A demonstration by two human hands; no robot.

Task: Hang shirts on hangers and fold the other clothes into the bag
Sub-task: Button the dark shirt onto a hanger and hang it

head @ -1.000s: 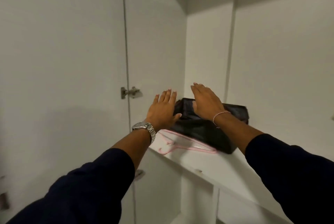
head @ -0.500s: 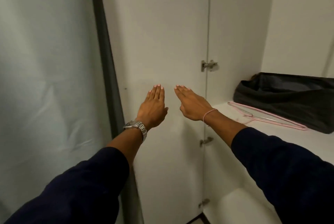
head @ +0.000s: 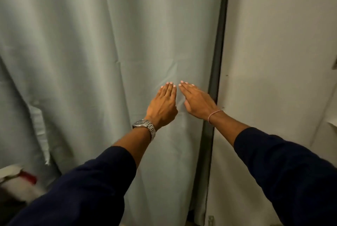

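Observation:
My left hand point(head: 163, 106) and my right hand point(head: 197, 102) are stretched out in front of me, side by side, flat, palms down. Neither holds anything. They hover in front of a pale grey-green curtain point(head: 94, 65). The left wrist wears a metal watch, the right a thin pink bracelet. No shirt, hanger or bag is in view now.
The white wardrobe door point(head: 280, 72) fills the right side, its dark edge point(head: 218, 58) running down beside my right hand. A hinge part shows at the far right edge point(head: 334, 64). Something blurred, white and red point(head: 20, 180), lies at the lower left.
The view has swung left, away from the wardrobe shelf with the black bag and pink hanger. My hands left the bag and stay extended, empty, now in front of the curtain.

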